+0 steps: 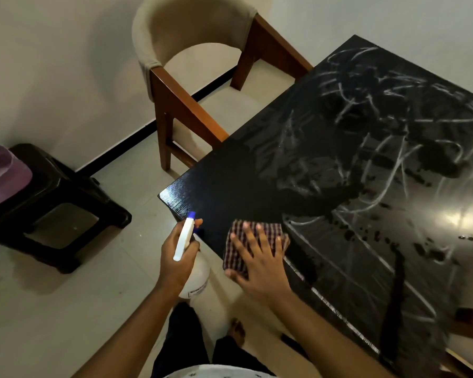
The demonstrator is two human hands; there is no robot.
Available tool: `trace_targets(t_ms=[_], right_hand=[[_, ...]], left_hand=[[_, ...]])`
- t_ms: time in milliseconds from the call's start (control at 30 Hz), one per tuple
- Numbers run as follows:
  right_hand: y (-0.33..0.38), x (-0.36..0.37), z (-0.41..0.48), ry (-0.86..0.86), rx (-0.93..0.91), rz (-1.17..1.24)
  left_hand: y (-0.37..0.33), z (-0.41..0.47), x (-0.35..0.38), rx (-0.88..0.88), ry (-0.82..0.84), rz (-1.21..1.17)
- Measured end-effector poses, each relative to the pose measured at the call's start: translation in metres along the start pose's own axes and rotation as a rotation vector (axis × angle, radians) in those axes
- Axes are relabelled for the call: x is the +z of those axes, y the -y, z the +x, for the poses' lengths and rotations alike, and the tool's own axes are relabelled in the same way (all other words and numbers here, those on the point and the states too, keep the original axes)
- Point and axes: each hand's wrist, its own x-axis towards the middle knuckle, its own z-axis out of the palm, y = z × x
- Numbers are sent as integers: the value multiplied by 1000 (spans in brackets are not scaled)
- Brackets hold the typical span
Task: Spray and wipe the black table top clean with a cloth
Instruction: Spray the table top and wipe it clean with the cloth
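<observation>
— Cloth (265,227) first: where is it?
— On the near edge of the black table top (230,173), by its corner, under your right hand (260,266): fingers spread flat, pressing, gripping nothing.
— And the dirt?
— White streaks (366,126) lie beyond the cloth, farther off and to its right, along the table's length. I'd judge you push that way.
— The sprayer?
— Your left hand (175,266), just left of the cloth, is curled round the spray bottle (185,238).

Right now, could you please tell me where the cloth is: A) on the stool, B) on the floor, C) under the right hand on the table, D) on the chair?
C: the right hand lies flat on the cloth at the table's near corner; the left hand holds the bottle.
</observation>
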Motion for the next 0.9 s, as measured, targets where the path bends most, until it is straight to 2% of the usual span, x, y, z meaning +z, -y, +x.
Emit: trace_targets(t_ms=[167,267,367,500,600,800,900], right_hand=[[-3,6,-14,20,-18,7],[-13,-6,28,-6,11,12],[-25,-22,82,15,121,50],[-33,-32,110,65,121,75],[-27,-29,87,39,137,48],[-4,-6,-26,-23,161,19],[5,1,-58,29,195,-33]], left_hand=[[1,-8,5,-23,-3,5],[2,-8,6,-24,-2,12],[0,-10,11,-34,-22,1],[-2,-13,16,-16,-16,3],[-3,-17,16,-15,-7,0],[10,-30,22,-2,88,39],[8,-38,26,-7,108,50]])
